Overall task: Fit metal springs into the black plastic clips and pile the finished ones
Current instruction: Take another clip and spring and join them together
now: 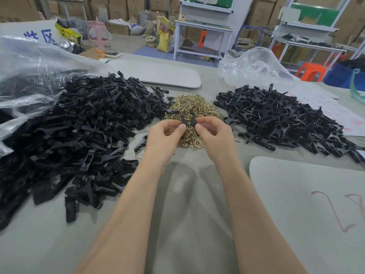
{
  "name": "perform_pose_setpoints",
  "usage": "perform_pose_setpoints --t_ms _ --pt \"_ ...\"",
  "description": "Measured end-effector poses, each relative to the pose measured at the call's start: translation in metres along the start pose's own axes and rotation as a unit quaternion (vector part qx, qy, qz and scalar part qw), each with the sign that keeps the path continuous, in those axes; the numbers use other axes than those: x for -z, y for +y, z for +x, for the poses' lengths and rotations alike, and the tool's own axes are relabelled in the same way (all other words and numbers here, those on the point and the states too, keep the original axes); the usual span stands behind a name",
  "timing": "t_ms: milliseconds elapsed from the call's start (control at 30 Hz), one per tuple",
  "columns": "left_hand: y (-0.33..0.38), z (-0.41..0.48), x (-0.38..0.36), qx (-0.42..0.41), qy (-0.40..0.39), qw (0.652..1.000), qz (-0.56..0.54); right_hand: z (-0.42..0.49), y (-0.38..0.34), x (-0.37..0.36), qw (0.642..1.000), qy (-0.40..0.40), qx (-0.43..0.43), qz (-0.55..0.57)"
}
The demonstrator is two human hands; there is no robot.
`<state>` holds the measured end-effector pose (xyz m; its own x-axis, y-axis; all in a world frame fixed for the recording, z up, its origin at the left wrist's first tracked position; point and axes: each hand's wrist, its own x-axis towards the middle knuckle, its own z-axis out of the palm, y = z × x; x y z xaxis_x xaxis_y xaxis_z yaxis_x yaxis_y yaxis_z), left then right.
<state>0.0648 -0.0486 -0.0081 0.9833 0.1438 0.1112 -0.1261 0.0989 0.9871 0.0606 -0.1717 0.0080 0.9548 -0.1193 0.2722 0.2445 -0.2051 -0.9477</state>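
The head view shows the work laid out as a left-to-right flow on the grey table (pixel 187 204). A large heap of bare black clip parts (pixel 88 125) spills from a clear plastic bag (pixel 29 62) on the person's left. A small mound of brass-coloured springs (pixel 195 103) lies in the centre, just beyond the hands. On the right is a pile of assembled clips (pixel 280 119), many showing a glint of wire. This layout probably keeps every reach short, with raw parts one side and finished ones the other. The left hand (pixel 166 133) pinches one black clip half (pixel 184 120) between thumb and curled fingers. The right hand (pixel 212 131) pinches a second half (pixel 193 119) the same way. The two pieces are upright, side by side and nearly touching above the spring mound, apparently being lined up to mate. Holding them there likely keeps the next spring within a finger's reach. Whether a spring already sits between the halves cannot be told, since the fingers hide that spot. A stray clip part (pixel 141 142) lies by the left wrist.
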Motion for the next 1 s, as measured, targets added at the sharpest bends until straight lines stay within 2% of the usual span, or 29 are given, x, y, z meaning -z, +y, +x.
perform_pose_setpoints --t_ms 567,733,833,1000 --pt "0.0026 -0.0005 0.0020 0.005 -0.018 1.000 0.003 -0.0008 -0.0005 -0.0009 1.000 0.000 0.004 -0.009" --pt "0.0053 -0.0014 0.0008 -0.023 -0.033 0.999 0.035 0.0002 0.0016 -0.0014 1.000 0.001 -0.021 0.000" --pt "0.0034 -0.0003 -0.0001 -0.011 -0.024 0.997 0.067 -0.0001 0.0025 -0.0032 0.999 -0.015 -0.046 0.018" --pt "0.0035 -0.0001 0.0003 0.012 -0.015 0.999 0.028 0.0009 0.0008 -0.0037 0.999 -0.037 -0.026 0.008"
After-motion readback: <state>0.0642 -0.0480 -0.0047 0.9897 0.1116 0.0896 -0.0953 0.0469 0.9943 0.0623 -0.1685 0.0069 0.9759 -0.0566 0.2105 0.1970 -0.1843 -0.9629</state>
